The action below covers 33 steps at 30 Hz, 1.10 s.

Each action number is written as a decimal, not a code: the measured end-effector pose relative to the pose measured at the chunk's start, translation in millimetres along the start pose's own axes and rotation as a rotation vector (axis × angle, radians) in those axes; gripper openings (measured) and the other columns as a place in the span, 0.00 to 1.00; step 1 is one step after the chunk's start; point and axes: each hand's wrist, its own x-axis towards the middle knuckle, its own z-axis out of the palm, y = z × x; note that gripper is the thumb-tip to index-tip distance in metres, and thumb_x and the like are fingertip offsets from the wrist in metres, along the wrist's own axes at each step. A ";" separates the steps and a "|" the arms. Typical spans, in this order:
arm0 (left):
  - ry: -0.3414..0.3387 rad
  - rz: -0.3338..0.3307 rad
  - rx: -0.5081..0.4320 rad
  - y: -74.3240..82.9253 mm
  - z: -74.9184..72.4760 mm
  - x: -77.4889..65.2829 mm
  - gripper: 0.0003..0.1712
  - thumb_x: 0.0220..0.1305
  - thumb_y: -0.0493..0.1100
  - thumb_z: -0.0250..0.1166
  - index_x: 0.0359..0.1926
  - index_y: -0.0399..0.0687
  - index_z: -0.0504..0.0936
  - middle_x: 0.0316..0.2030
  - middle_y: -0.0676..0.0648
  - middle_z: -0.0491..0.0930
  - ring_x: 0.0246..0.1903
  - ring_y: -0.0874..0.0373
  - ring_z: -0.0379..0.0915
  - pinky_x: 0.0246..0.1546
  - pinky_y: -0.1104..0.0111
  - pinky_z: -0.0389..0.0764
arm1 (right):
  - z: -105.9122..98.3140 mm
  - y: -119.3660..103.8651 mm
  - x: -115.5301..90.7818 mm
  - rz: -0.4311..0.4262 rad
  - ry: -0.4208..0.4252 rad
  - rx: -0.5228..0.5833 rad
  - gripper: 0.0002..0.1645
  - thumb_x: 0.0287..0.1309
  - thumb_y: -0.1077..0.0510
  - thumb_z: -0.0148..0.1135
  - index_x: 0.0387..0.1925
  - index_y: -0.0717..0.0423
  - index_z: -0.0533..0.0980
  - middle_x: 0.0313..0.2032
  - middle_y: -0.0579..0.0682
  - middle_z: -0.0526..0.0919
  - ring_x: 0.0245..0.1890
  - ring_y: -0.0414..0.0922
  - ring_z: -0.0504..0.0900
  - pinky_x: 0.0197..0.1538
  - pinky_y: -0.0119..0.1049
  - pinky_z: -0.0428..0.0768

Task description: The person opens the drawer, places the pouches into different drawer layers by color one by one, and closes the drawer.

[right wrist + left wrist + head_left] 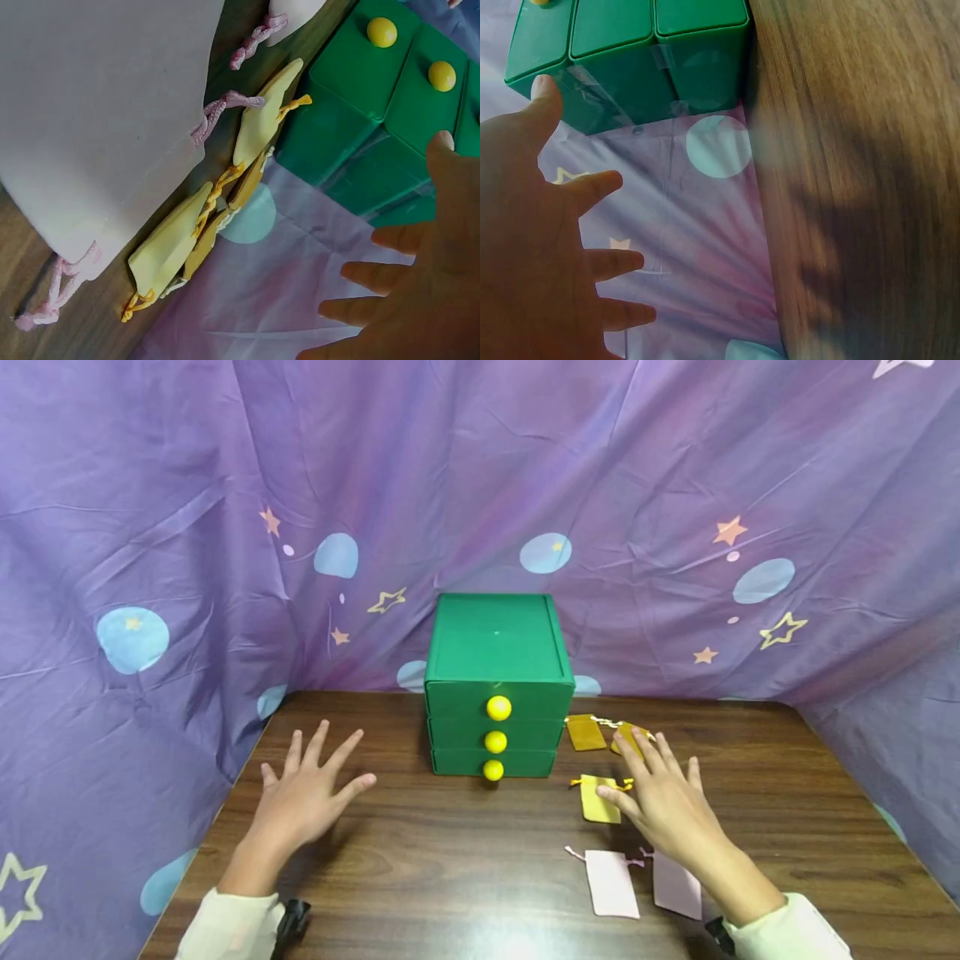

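Note:
Both hands hover over the table with fingers spread, holding nothing. Left of a green three-drawer cabinet (497, 639) is the left hand (300, 797), its shadow cast on the wood. My right hand (671, 808) is over small drawstring pouches at the right, partly covering some. A yellow pouch (598, 808) shows beside its thumb, and a mustard pouch (585, 732) lies farther back near the cabinet. Closer to me are two pale pink pouches (612, 885). The right wrist view also shows a second yellow pouch (169, 244), hidden by the hand in the head view.
The cabinet's three drawers are closed, each with a round yellow knob (498, 707). It stands near the back of the brown wooden table (420, 860). A purple curtain (390, 485) printed with stars and planets hangs behind and at both sides.

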 end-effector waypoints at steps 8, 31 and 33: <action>0.001 0.005 -0.010 1.9 -1.2 3.0 0.47 0.69 0.81 0.41 0.82 0.71 0.50 0.82 0.37 0.38 0.77 0.24 0.28 0.60 0.17 0.34 | 2.1 -1.8 -0.1 -0.015 0.007 0.009 0.51 0.71 0.33 0.57 0.82 0.52 0.51 0.79 0.65 0.52 0.77 0.71 0.49 0.65 0.84 0.46; 0.035 0.054 -0.008 17.2 -15.4 15.9 0.46 0.69 0.80 0.42 0.82 0.73 0.51 0.83 0.39 0.39 0.78 0.27 0.29 0.61 0.18 0.37 | -1.2 -15.8 0.0 -0.062 0.007 0.015 0.51 0.72 0.33 0.55 0.82 0.55 0.52 0.78 0.66 0.56 0.77 0.69 0.53 0.70 0.78 0.50; 0.035 0.057 -0.008 18.8 -17.0 17.0 0.46 0.69 0.80 0.42 0.82 0.72 0.51 0.83 0.39 0.39 0.78 0.27 0.29 0.61 0.18 0.37 | -1.4 -16.6 0.1 -0.064 0.006 0.014 0.51 0.71 0.33 0.55 0.81 0.55 0.53 0.78 0.65 0.55 0.77 0.69 0.53 0.70 0.77 0.51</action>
